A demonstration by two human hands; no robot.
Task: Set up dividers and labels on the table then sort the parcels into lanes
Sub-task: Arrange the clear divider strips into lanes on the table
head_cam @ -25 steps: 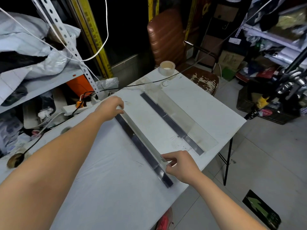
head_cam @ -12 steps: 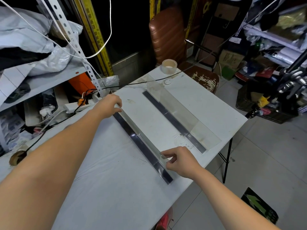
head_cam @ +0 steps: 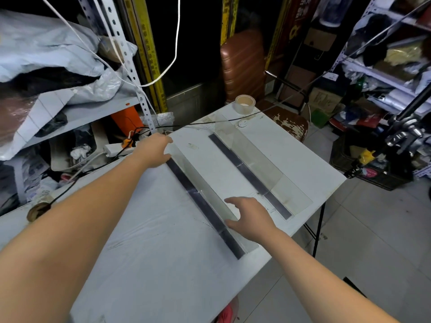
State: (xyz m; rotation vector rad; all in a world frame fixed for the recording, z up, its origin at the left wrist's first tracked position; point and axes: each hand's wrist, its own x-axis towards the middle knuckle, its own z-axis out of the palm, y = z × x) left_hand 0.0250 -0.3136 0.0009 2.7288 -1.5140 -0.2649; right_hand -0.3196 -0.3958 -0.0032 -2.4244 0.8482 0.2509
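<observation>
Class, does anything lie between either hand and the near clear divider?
Nothing visible does. The left hand grips the far end of the near divider; the right hand touches its near end. The tape roll and black cable lie at the far edge of the table.

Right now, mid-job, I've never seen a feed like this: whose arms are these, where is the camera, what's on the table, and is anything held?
There is no machine: these are a person's bare arms, filmed by one camera worn on their head, looking forward and down. On the white table stand two long clear dividers with dark base strips. The left hand grips the far end of the nearer divider; the right hand sits at its near end, thumb and forefinger spread, grip unclear. The farther divider is untouched. A roll of tape and a black cable lie at the table's far end.
</observation>
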